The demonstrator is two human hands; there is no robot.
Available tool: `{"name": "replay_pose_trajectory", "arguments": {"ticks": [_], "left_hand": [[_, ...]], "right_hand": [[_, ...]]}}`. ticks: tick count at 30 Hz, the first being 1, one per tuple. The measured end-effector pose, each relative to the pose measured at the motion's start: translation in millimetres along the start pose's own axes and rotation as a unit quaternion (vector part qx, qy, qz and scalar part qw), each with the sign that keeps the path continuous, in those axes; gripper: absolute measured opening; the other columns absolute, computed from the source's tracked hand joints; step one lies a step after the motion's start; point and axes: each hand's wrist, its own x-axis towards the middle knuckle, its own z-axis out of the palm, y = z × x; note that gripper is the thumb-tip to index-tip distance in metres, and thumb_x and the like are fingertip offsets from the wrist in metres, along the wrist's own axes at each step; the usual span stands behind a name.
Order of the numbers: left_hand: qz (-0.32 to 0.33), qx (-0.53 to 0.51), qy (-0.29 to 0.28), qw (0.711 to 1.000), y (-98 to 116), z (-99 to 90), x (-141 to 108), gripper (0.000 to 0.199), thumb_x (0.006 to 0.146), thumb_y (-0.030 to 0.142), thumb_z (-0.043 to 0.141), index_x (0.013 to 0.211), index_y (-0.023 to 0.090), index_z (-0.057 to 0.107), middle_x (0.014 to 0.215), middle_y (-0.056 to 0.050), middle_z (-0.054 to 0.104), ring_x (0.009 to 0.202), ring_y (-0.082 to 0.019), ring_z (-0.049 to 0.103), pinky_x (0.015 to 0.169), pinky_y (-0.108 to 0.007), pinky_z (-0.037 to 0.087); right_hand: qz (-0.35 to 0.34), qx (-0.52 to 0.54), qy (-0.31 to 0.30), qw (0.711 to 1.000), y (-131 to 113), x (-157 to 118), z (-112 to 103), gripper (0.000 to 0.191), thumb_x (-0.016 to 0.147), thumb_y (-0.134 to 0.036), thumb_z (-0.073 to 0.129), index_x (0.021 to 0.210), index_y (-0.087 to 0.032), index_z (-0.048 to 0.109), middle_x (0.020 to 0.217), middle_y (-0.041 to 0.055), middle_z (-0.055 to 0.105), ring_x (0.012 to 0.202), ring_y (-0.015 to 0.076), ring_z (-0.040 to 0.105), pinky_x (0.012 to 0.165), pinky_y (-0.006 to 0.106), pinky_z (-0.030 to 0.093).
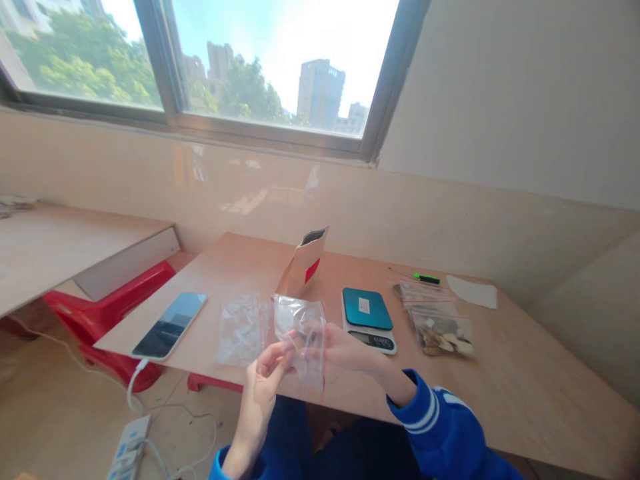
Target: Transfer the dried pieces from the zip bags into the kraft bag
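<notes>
A clear zip-lock bag (299, 312) with a red line along one side is held up over the table's front edge. My left hand (265, 377) pinches its near left side between thumb and fingers. On the other side, my right hand (350, 350) grips the bag; its fingers show blurred through the plastic, and I cannot tell whether they are inside or behind it. A pile of clear plastic bags (241, 330) lies just left of it. Behind stands a brown paper pouch (303, 263) with a red label, its top open.
Right of my hands is a kitchen scale (367, 310) with a teal top. Beyond it lie filled zip-lock bags (443, 333), a green-handled tool (426, 277) and white paper (473, 292). A phone (170, 327) with a cable rests at left, near a red chair (115, 300).
</notes>
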Motion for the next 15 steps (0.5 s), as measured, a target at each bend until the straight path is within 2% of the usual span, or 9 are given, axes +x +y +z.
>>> {"name": "replay_pose_trajectory", "arguments": {"ticks": [2, 5, 9, 12, 15], "left_hand": [[0.001, -0.01, -0.013, 1.0, -0.3, 2.0, -0.5, 0.028, 0.075, 0.04, 0.072, 0.093, 0.019, 0.073, 0.115, -0.009, 0.07, 0.1, -0.024, 0.064, 0.083, -0.031, 0.05], [-0.002, -0.021, -0.014, 1.0, -0.5, 4.0, 1.7, 0.031, 0.078, 0.039, 0.07, 0.101, 0.018, 0.072, 0.119, -0.009, 0.068, 0.105, -0.025, 0.063, 0.084, -0.031, 0.049], [-0.02, -0.035, 0.033, 0.999, 1.3, 0.7, 6.4, 0.039, 0.075, 0.039, 0.072, 0.107, 0.017, 0.07, 0.118, -0.01, 0.068, 0.108, -0.025, 0.062, 0.085, -0.032, 0.049], [-0.031, -0.05, 0.078, 0.995, 4.2, -11.3, 9.7, 0.039, 0.075, 0.037, 0.071, 0.108, 0.017, 0.069, 0.124, -0.009, 0.065, 0.105, -0.022, 0.062, 0.08, -0.029, 0.05], [-0.032, -0.059, 0.126, 0.99, 4.0, -34.0, 17.3, 0.038, 0.076, 0.034, 0.067, 0.11, 0.018, 0.068, 0.126, -0.007, 0.064, 0.1, -0.019, 0.063, 0.076, -0.027, 0.051]], "right_hand": [[0.013, 0.006, 0.031, 0.999, 0.8, 1.0, -0.6, 0.04, 0.077, -0.048, 0.071, 0.103, -0.018, 0.068, 0.102, 0.0058, 0.07, 0.094, 0.0204, 0.064, 0.088, 0.036, 0.05], [0.03, 0.006, 0.073, 0.997, 0.4, 2.8, 0.4, 0.04, 0.075, -0.048, 0.073, 0.102, -0.019, 0.071, 0.1, 0.0064, 0.072, 0.091, 0.0214, 0.066, 0.085, 0.037, 0.052], [0.036, 0.033, 0.136, 0.989, -3.2, 6.0, -3.8, 0.038, 0.072, -0.044, 0.076, 0.099, -0.017, 0.071, 0.095, 0.0068, 0.073, 0.084, 0.0194, 0.066, 0.079, 0.034, 0.053], [0.019, 0.049, 0.189, 0.981, -14.8, 13.0, -23.6, 0.037, 0.07, -0.038, 0.078, 0.098, -0.016, 0.07, 0.094, 0.0063, 0.071, 0.084, 0.0174, 0.065, 0.082, 0.034, 0.051], [-0.059, 0.027, 0.261, 0.963, -36.1, 32.5, -60.8, 0.031, 0.071, -0.038, 0.075, 0.094, -0.017, 0.069, 0.097, 0.0059, 0.069, 0.087, 0.0162, 0.063, 0.085, 0.033, 0.049]]}}
